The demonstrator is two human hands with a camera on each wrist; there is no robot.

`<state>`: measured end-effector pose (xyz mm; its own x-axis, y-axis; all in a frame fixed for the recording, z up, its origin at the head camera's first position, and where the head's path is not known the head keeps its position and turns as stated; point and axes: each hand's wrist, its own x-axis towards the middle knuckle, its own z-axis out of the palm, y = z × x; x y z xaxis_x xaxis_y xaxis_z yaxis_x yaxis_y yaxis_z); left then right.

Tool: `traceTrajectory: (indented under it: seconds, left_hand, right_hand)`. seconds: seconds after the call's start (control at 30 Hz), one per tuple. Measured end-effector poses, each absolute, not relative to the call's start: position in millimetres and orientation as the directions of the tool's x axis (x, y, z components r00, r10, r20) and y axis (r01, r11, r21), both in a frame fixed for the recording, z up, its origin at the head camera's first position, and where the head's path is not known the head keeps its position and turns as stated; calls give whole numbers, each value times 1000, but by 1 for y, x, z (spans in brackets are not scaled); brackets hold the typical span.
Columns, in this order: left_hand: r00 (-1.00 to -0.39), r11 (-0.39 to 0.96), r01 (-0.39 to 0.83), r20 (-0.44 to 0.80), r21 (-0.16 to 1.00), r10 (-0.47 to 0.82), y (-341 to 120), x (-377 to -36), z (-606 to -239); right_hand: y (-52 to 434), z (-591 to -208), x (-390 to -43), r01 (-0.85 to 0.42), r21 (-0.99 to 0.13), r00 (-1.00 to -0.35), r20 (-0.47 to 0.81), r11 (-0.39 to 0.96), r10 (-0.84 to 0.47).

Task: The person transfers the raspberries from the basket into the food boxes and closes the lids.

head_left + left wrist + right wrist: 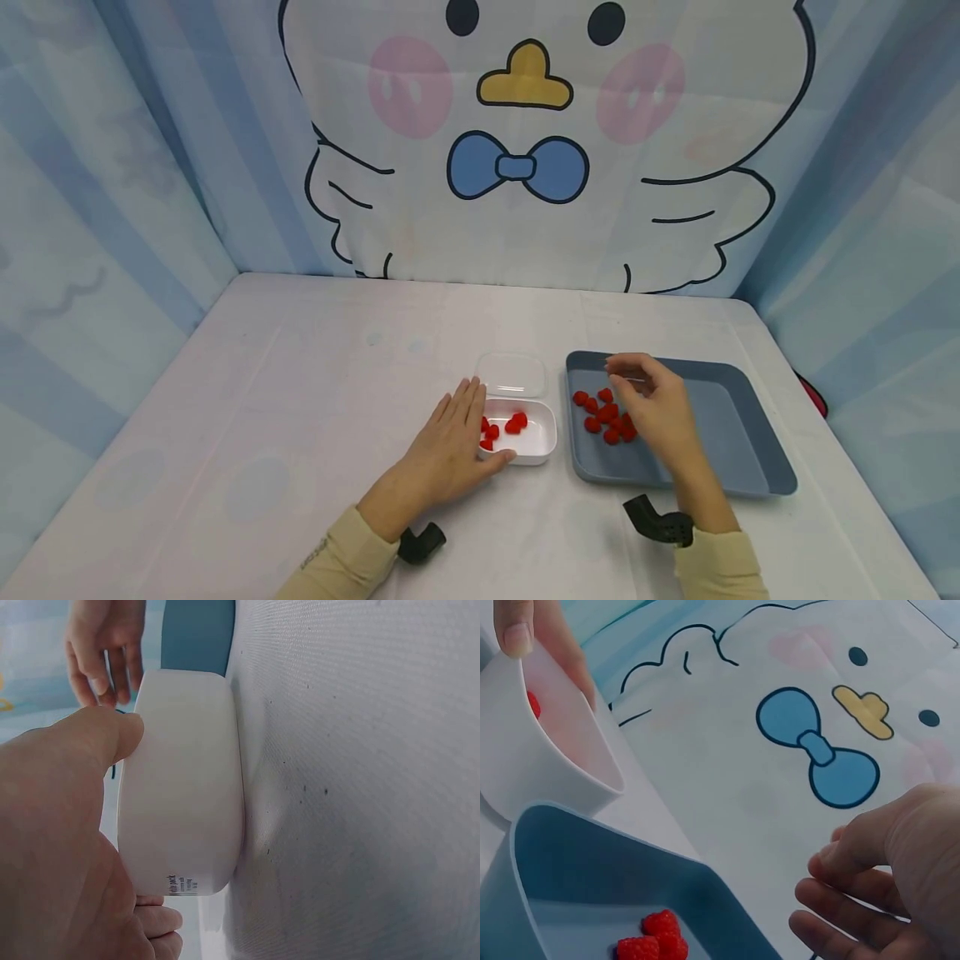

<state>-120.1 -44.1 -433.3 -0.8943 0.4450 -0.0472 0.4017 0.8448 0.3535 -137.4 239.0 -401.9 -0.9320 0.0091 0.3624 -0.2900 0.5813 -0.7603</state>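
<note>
A small white container [536,446] holds a few red raspberries [516,422] near the table's middle. My left hand [468,425] grips its left front corner, with the thumb along the front wall [184,787] and the fingers over the left rim. To the right lies a blue-grey tray [735,417] with several raspberries [600,410] at its left end. My right hand [626,387] hovers over those berries with loosely curved fingers and holds nothing. The right wrist view shows the tray's corner [592,877], some of the berries [656,941] and the empty fingers [840,889].
A clear lid [512,373] lies just behind the container. Cartoon bird cloth [525,167] walls in the back and both sides of the white table [300,400]. A red and black object [813,396] sits off the right edge.
</note>
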Motion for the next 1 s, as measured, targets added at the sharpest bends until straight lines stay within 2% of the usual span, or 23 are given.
traceTrajectory:
  seconds: [0.5,1.0]
  left_hand:
    - [-895,845,395,-56,360,442,-45,-120,-434]
    - [-895,846,395,-56,358,442,-45,-120,-434]
  right_hand:
    - [256,-406,-139,-217,-753,-933,348,621,96]
    - [269,-418,-143,-132,-741,-965,247,658,85]
